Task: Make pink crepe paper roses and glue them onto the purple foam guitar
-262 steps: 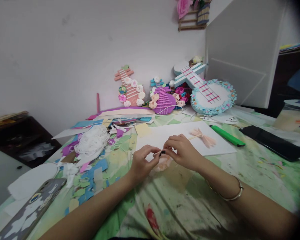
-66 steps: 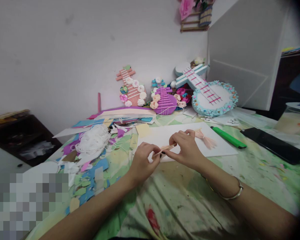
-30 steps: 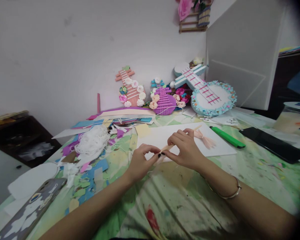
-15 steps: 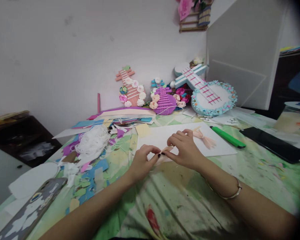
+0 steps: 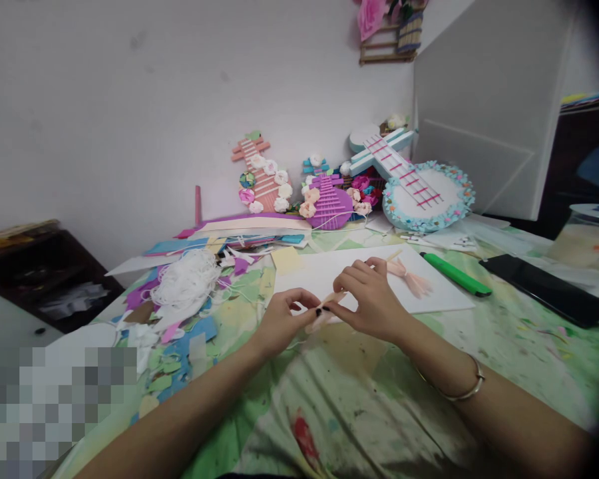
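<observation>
Pinching peach strip (image 5: 332,298) w/ both L hand (image 5: 288,320) & R hand (image 5: 368,296); slanting lengthwise from L pinch up twd R knuckles, abt equally near both.

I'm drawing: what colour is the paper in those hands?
The paper is pale peach, seen in the head view.

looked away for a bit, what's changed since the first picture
The right hand has shifted slightly to the right, hiding more of the peach bunch. The peach paper, spread wide below the fingertips earlier, now looks narrower and slants up to the right. The left hand pinches it as before. Bunch, white board, green cutter and black phone stayed put.
</observation>
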A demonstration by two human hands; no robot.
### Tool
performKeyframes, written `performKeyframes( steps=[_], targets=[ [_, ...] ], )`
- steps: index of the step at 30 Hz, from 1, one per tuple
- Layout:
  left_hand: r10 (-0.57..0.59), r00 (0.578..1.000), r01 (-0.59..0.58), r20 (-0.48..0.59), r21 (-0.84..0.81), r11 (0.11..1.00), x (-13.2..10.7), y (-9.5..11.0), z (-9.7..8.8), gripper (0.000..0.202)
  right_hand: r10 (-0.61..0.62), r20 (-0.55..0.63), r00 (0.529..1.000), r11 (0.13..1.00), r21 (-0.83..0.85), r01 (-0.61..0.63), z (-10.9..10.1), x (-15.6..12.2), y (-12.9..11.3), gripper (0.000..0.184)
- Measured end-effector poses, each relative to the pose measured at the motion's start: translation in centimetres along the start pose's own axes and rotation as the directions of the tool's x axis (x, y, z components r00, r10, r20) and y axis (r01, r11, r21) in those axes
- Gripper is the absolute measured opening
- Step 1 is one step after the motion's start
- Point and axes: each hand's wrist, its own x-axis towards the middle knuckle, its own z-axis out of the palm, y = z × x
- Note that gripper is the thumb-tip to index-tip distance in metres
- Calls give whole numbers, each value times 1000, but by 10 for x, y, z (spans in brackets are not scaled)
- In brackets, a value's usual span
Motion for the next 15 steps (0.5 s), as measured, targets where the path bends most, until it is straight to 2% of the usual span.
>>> performKeyframes(
  steps=[5,15],
  targets=[
    [-33,999,33,-1,-82,996,0,-1,0,16,-8,-5,1000,1000,6,8,-1,0,0,22],
    [-51,999,52,5,-116,992,1,-2,0,18,-12,-1,1000,1000,7,12,-2,0,0,22]
  ],
)
